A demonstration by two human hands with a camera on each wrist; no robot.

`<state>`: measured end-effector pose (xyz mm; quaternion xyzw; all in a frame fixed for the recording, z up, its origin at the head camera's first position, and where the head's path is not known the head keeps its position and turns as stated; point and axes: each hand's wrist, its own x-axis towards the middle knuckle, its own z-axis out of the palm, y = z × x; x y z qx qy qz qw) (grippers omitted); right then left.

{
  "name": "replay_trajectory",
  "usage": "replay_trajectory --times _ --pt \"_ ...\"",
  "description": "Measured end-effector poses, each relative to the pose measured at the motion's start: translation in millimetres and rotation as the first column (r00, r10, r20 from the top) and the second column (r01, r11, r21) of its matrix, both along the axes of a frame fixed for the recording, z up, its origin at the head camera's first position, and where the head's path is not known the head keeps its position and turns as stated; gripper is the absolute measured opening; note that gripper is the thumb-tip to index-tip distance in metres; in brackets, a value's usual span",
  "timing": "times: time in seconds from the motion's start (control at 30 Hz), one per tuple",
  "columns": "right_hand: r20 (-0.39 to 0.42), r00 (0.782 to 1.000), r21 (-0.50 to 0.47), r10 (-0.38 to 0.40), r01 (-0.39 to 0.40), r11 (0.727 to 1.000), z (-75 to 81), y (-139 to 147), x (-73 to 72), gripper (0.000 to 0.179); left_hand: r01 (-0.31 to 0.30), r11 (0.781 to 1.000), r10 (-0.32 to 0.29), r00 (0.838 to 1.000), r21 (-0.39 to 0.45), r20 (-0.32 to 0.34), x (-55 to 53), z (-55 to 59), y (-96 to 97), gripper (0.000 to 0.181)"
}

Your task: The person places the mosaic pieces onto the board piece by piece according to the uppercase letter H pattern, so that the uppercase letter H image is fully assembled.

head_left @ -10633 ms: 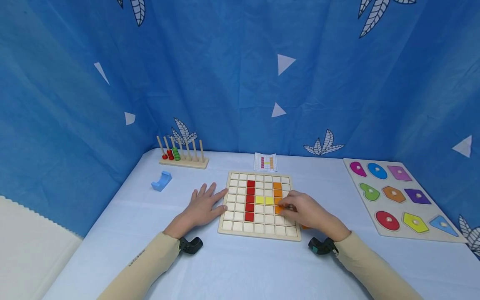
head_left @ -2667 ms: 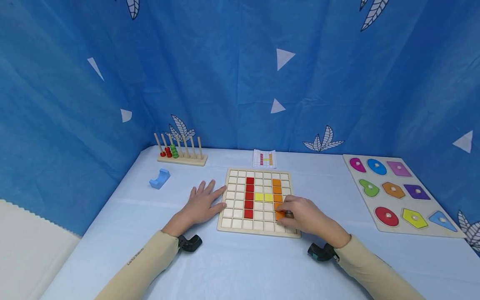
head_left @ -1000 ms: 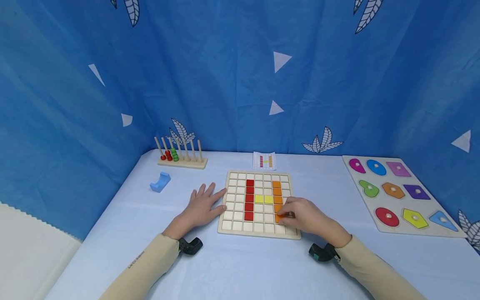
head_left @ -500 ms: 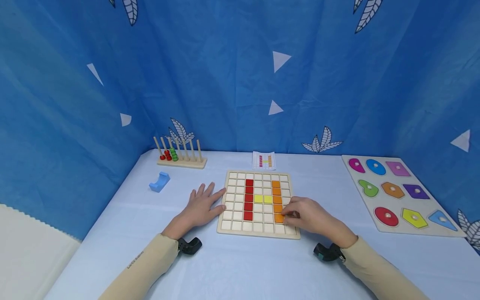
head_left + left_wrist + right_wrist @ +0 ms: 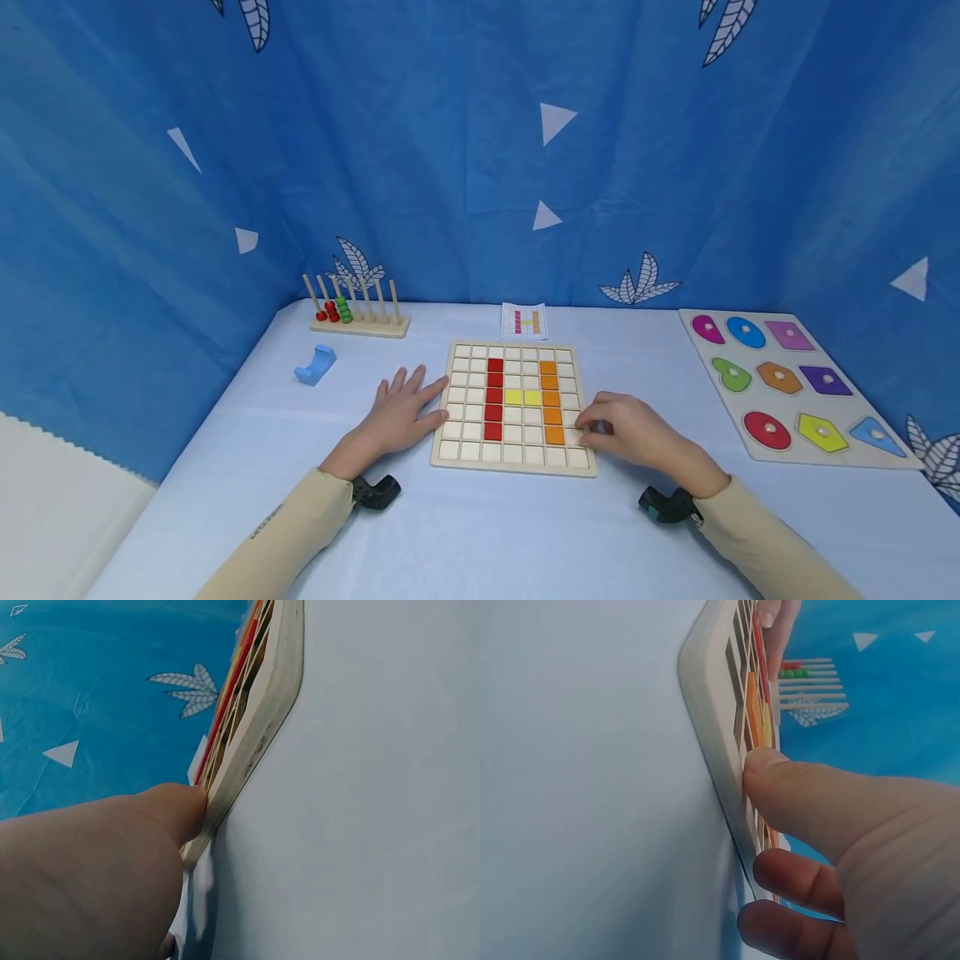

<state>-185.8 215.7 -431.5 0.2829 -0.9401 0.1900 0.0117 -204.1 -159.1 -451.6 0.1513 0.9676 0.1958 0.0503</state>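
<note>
A wooden grid board (image 5: 512,470) lies on the table in the head view. Set in its cells are a column of red square tiles (image 5: 494,400), two yellow tiles (image 5: 522,397) and a column of orange tiles (image 5: 551,403). My left hand (image 5: 393,422) lies with fingers spread; its thumb and index finger touch the board's left edge, the thumb (image 5: 180,810) also showing there in the left wrist view. At the right edge my right hand (image 5: 626,427) has loosely bent fingers with no tile visible between them. In the right wrist view its thumb (image 5: 780,776) rests by the board's rim.
A printed pattern card (image 5: 524,322) lies behind the board. At the back left stand a peg abacus (image 5: 362,326) and a light-blue curved block (image 5: 315,365). A shape puzzle board (image 5: 798,383) lies at the right. Blue cloth (image 5: 420,167) hangs behind the table.
Over the earlier frames the orange column has grown downward to match the red one. In the last second my right hand has let go of the lowest orange tile and drawn right. Left hand stays.
</note>
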Motion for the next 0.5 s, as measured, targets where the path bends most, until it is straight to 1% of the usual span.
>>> replay_trajectory --times 0.1,0.3,0.5 --pt "-0.006 1.0 0.0 -0.017 0.017 1.0 -1.4 5 -0.6 0.02 0.005 1.0 -0.005 1.0 -0.006 0.005 -1.2 0.4 0.9 0.064" --pt "-0.03 0.997 -0.002 -0.077 0.077 0.997 -2.3 21 -3.6 0.023 0.016 1.0 -0.016 1.0 -0.01 0.016 -3.4 2.5 0.8 0.064" --pt "-0.041 0.986 0.013 -0.16 0.16 0.987 2.0 45 -6.2 0.029 0.019 1.0 -0.019 0.999 0.0 0.031 -6.8 4.3 -0.6 0.063"
